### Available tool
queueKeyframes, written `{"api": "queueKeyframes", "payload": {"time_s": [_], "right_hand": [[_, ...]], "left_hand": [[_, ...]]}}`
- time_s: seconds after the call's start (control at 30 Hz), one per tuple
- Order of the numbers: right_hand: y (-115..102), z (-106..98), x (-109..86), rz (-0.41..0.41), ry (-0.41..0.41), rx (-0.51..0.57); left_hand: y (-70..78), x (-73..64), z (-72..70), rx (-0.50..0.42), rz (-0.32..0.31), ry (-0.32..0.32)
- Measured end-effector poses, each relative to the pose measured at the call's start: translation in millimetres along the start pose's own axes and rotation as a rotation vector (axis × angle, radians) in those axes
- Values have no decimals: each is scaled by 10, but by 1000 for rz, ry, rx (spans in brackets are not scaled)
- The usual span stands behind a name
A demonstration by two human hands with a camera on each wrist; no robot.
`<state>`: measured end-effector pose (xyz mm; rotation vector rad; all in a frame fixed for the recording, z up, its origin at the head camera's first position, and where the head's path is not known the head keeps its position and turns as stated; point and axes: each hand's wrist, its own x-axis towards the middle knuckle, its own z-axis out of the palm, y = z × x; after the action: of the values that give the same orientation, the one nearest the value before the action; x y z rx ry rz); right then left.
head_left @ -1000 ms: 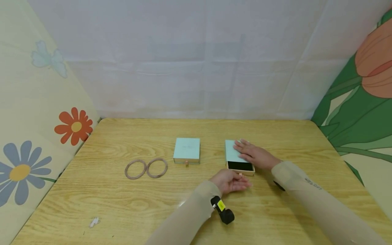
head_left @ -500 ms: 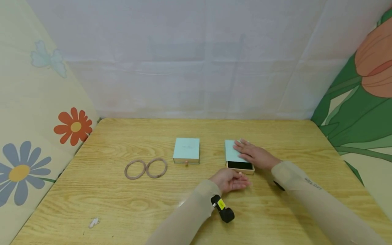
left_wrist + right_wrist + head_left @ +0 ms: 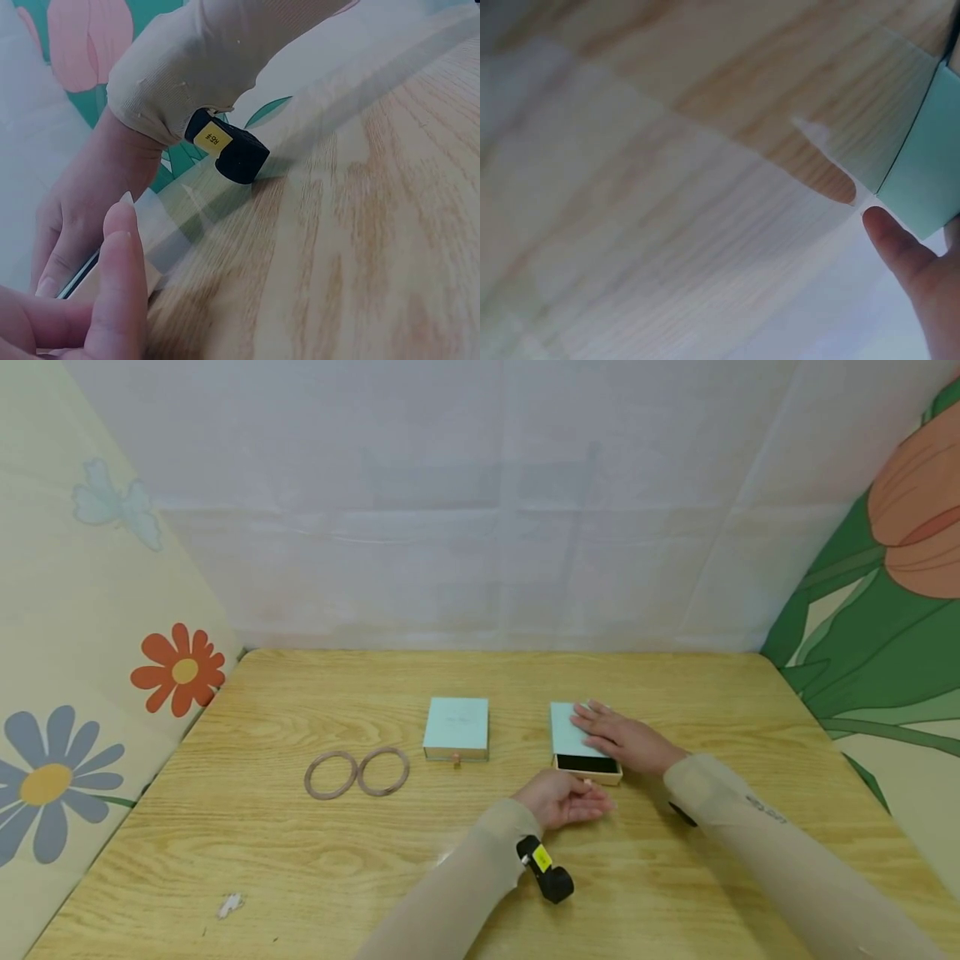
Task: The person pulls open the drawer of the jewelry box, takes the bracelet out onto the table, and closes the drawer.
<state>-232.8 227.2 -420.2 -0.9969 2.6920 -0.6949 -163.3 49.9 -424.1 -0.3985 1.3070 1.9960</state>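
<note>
A pale mint drawer box lies on the table with its dark-lined drawer partly out toward me. My right hand rests flat on its top, fingers spread; in the right wrist view a fingertip is beside the mint box corner. At the drawer's front my left hand touches near the small tab, its fingers extended. Whether thumb and finger pinch the tab is hidden. In the left wrist view one finger stands straight by the drawer front.
A second mint box, its drawer in, sits left of the hands. Two brownish bangles lie side by side farther left. A white scrap is near the table's front left. A white cloth backdrop hangs behind the table.
The drawer has slid slightly inward, so less of its dark lining shows. My left hand has moved a little forward with it. The right hand stays on the box.
</note>
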Motion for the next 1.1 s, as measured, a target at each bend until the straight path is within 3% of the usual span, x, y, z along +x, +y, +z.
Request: {"api": "queueKeyframes", "payload": {"time_s": [1.1], "right_hand": [[-28,-15,-4,-2,7,-1]], "left_hand": [[51,93,-7,-15,3,-2]]}}
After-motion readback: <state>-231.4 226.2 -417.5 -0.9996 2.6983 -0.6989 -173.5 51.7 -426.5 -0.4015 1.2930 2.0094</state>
